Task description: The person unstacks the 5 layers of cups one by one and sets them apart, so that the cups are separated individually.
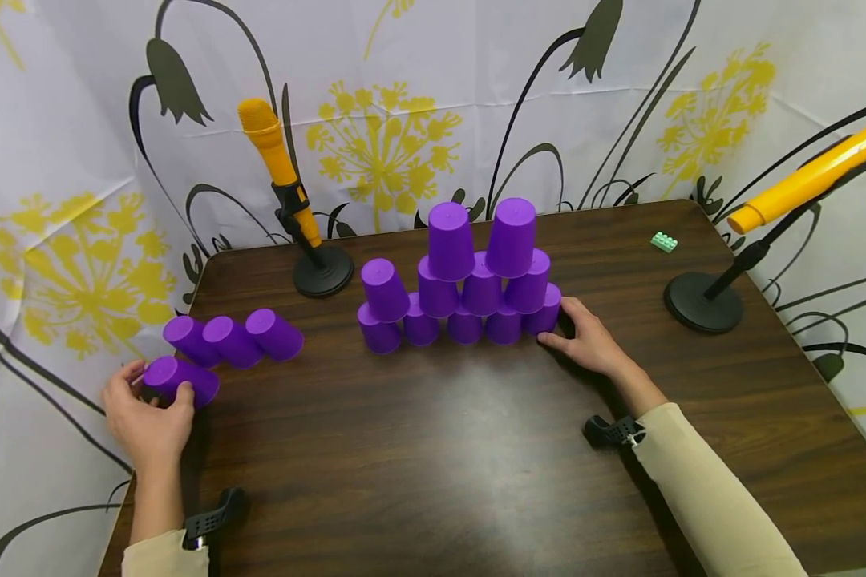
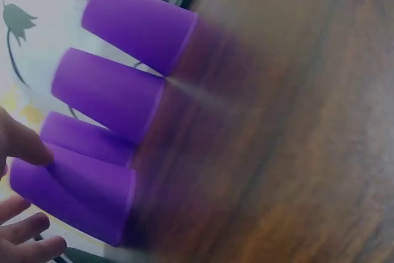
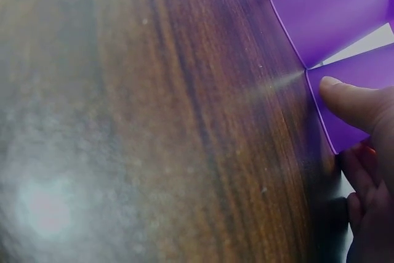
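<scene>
While your left fingers [image 2: 23, 229] are gripping a loose cup [image 1: 176, 380], your right fingers [image 1: 579, 314] are holding the end cup [image 1: 545, 308] of the stack [image 1: 482, 284]

Your left fingers are curling around the loose cup, and its mouth is facing down; whether its rim is touching the bench [image 1: 433, 481] is not showing clearly. Your right thumb is lying on the end cup's front while other fingers are reaching behind, probably steadying the bottom row at its outer corner. Just beyond the loose cup, three other cups [image 1: 234, 343] are standing mouth-down in a row, likely for easy reach.

The stack is standing toward the back of the bench: five cups are carrying four, and two more are resting over the right side, leaving its left side lower.

The bench's left edge is running close beside your left fingers, so room is tight there, whereas bare bench in front of the stack is offering a wide path. An orange microphone [image 1: 269, 140] on a black stand [image 1: 322, 271] is crowding the back left; a yellow tube [image 1: 811, 176] is slanting over the right edge.
</scene>
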Demonstrator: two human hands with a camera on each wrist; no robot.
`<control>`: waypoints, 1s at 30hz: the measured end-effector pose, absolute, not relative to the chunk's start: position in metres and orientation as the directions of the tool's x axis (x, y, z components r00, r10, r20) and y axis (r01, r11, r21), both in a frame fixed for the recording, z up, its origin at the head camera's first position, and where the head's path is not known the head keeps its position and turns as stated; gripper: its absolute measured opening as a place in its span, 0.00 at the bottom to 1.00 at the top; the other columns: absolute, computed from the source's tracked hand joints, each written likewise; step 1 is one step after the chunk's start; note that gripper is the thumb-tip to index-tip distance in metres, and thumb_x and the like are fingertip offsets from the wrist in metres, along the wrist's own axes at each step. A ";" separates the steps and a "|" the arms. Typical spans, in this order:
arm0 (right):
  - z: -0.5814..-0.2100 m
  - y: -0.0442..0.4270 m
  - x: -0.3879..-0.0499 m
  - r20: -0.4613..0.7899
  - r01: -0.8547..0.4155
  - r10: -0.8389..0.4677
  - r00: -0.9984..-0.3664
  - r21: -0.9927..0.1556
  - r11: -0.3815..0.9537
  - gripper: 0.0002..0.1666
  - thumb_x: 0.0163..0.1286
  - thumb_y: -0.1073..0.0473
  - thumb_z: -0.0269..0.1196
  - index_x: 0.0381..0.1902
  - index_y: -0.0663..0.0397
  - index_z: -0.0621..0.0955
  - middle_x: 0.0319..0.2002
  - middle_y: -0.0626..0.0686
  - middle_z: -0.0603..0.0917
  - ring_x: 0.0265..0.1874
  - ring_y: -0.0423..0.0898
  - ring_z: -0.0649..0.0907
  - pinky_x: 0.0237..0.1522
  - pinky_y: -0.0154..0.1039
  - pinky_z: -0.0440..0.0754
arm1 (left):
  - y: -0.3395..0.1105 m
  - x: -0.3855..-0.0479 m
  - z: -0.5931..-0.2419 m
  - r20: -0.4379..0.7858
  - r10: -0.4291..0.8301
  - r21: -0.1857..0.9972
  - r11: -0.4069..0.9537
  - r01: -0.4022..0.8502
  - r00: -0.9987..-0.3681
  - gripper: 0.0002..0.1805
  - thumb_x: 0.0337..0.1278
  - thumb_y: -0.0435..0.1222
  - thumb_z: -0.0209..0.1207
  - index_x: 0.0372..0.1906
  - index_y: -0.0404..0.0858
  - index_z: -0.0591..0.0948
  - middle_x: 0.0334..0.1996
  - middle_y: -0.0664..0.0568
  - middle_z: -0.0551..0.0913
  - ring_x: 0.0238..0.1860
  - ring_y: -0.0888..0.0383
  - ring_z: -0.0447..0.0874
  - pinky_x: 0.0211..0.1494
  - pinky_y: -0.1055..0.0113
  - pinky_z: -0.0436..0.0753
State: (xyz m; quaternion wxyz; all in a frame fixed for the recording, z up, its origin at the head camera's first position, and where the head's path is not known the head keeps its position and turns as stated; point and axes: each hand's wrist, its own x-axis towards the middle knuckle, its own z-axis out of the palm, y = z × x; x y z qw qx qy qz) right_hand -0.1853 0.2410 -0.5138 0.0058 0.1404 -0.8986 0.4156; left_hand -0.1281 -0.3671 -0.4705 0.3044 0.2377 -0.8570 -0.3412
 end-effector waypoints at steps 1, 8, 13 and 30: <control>-0.514 0.241 -0.185 0.128 -0.258 -0.248 -0.960 -0.745 0.616 0.39 0.63 0.57 0.70 0.68 0.60 0.68 0.63 0.63 0.71 0.65 0.60 0.69 0.66 0.59 0.63 | -0.367 -0.127 -0.469 0.391 -0.611 0.728 0.663 -0.174 -0.689 0.34 0.46 0.35 0.67 0.63 0.47 0.73 0.56 0.56 0.73 0.59 0.56 0.73 0.52 0.73 0.74; -0.515 0.241 -0.187 0.138 -0.264 -0.244 -0.960 -0.742 0.616 0.39 0.62 0.57 0.71 0.68 0.60 0.69 0.63 0.63 0.72 0.65 0.60 0.69 0.66 0.59 0.63 | -0.327 -0.128 -0.430 0.699 -0.501 0.653 0.738 0.170 -0.511 0.26 0.42 0.29 0.62 0.54 0.40 0.80 0.50 0.70 0.70 0.53 0.63 0.70 0.48 0.73 0.70; -0.516 0.242 -0.187 0.136 -0.262 -0.244 -0.960 -0.739 0.621 0.39 0.62 0.56 0.71 0.68 0.60 0.69 0.63 0.63 0.72 0.65 0.60 0.69 0.66 0.59 0.63 | -0.246 -0.128 -0.381 0.783 -0.392 0.611 0.629 0.480 -0.483 0.21 0.42 0.27 0.59 0.48 0.26 0.80 0.49 0.51 0.78 0.53 0.53 0.74 0.56 0.66 0.77; -0.516 0.241 -0.186 0.120 -0.245 -0.236 -0.964 -0.740 0.626 0.40 0.62 0.56 0.71 0.69 0.61 0.68 0.64 0.63 0.71 0.66 0.60 0.68 0.66 0.59 0.62 | -0.093 -0.180 -0.355 0.674 0.281 0.544 0.436 0.717 -0.683 0.37 0.53 0.35 0.67 0.70 0.40 0.68 0.66 0.49 0.69 0.65 0.54 0.67 0.57 0.54 0.73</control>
